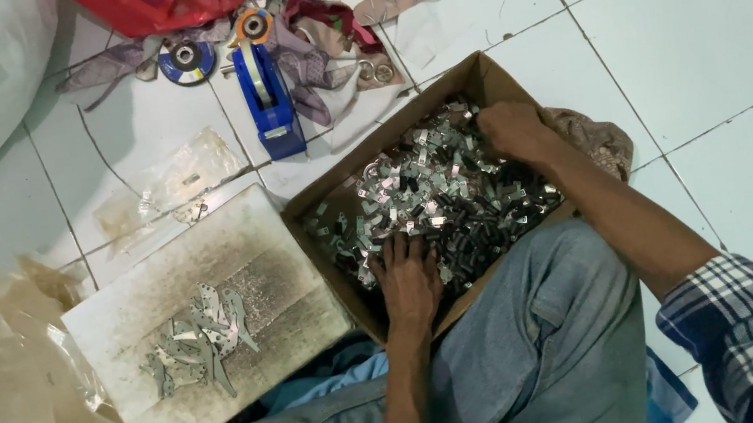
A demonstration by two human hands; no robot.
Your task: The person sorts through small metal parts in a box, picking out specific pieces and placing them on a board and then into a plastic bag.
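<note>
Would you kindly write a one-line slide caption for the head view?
Both hands, left and right, dig into a cardboard box of small metal parts.

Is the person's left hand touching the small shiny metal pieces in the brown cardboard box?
Touching. The head view shows the left hand pressed palm-down onto the small shiny metal pieces inside the brown cardboard box.

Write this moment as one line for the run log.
left hand: in metal pieces | right hand: in same pieces | cardboard box: on floor | board: beside box
</note>
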